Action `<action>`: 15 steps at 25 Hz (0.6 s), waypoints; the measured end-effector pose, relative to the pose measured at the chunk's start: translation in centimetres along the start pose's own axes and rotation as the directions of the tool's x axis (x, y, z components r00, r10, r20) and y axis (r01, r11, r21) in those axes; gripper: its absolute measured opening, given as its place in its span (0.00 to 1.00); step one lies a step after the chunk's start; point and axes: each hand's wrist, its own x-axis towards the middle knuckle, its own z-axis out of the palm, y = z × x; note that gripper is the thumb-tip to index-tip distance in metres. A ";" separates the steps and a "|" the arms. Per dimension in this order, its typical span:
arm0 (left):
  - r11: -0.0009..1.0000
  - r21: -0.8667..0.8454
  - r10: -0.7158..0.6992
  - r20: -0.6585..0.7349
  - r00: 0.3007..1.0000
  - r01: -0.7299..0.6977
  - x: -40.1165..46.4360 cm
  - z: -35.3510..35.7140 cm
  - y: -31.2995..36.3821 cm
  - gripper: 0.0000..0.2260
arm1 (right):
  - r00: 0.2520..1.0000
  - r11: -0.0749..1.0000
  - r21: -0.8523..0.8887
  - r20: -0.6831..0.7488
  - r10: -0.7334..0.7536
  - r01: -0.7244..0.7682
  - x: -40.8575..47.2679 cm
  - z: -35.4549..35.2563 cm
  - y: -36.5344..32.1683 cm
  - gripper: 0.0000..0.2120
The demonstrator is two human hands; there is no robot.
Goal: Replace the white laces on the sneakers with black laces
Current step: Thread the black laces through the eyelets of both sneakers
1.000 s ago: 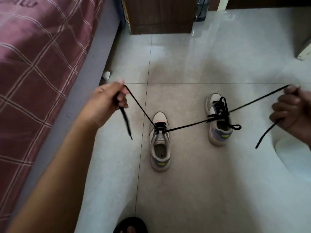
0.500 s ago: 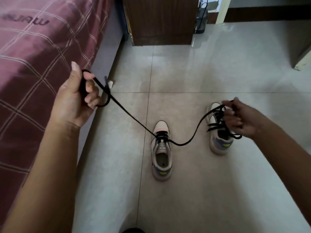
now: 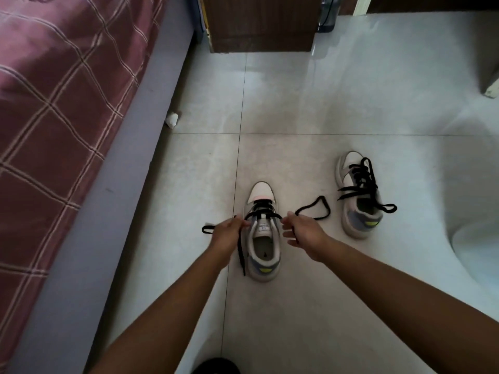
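Note:
Two grey and white sneakers stand on the tiled floor. The near sneaker [image 3: 263,238] has a black lace [image 3: 262,207] threaded through its lowest eyelets only. My left hand [image 3: 226,234] pinches the lace's left end beside the shoe's left edge; the loose tail hangs down past my wrist. My right hand [image 3: 303,230] grips the right end just right of the tongue, and the slack loops on the floor towards the far sneaker [image 3: 359,197]. The far sneaker carries a black lace up its front.
A bed [image 3: 62,109] with a maroon checked cover runs along the left, with a small white scrap [image 3: 172,120] at its base. A dark wooden cabinet [image 3: 260,22] stands at the back. A pale curved object [image 3: 475,247] sits at the right edge.
Both hands came down and inwards from wide apart to either side of the near sneaker. The lace went from taut to slack, and its right part lies looped on the floor.

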 end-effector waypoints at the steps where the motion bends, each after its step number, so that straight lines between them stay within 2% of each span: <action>1: 0.999 0.038 0.038 -0.015 0.999 -0.038 -0.1 0.6 -0.4 0.15 | 0.999 0.998 -0.021 -0.004 -0.054 0.054 -0.2 0.6 0.3 0.14; 3: 0.997 0.070 0.029 -0.025 0.999 -0.028 -0.2 1.0 -1.2 0.15 | 0.997 0.998 -0.027 -0.031 -0.066 0.065 -0.6 0.7 1.3 0.15; 5: 0.996 0.090 -0.026 0.014 1.000 0.025 -0.9 0.6 -2.4 0.15 | 0.999 0.998 -0.057 -0.050 -0.006 0.003 -0.9 -0.3 2.6 0.19; 7: 0.995 0.017 -0.095 0.088 0.992 0.094 -1.6 -0.3 -3.1 0.15 | 0.997 0.991 -0.125 -0.072 0.038 -0.047 -1.3 -1.9 2.6 0.23; 9: 0.985 -0.108 -0.128 0.094 0.987 0.138 -1.8 -1.3 -2.7 0.16 | 0.991 0.969 -0.245 -0.132 0.001 -0.034 -1.2 -3.5 2.1 0.27; 10: 0.969 -0.188 -0.149 0.076 0.986 0.160 -1.6 -1.6 -2.3 0.17 | 0.994 0.975 -0.223 -0.114 -0.003 -0.023 -1.0 -4.1 1.9 0.27; 12: 0.933 -0.294 -0.188 0.096 0.977 0.209 -1.4 -1.8 -1.3 0.15 | 0.998 0.998 -0.006 0.008 0.062 -0.062 -1.0 -4.6 2.1 0.22; 15: 0.945 -0.236 -0.169 0.233 0.958 0.224 -2.0 -1.1 0.1 0.05 | 0.994 0.984 0.166 0.097 0.052 -0.068 -1.3 -4.1 2.4 0.06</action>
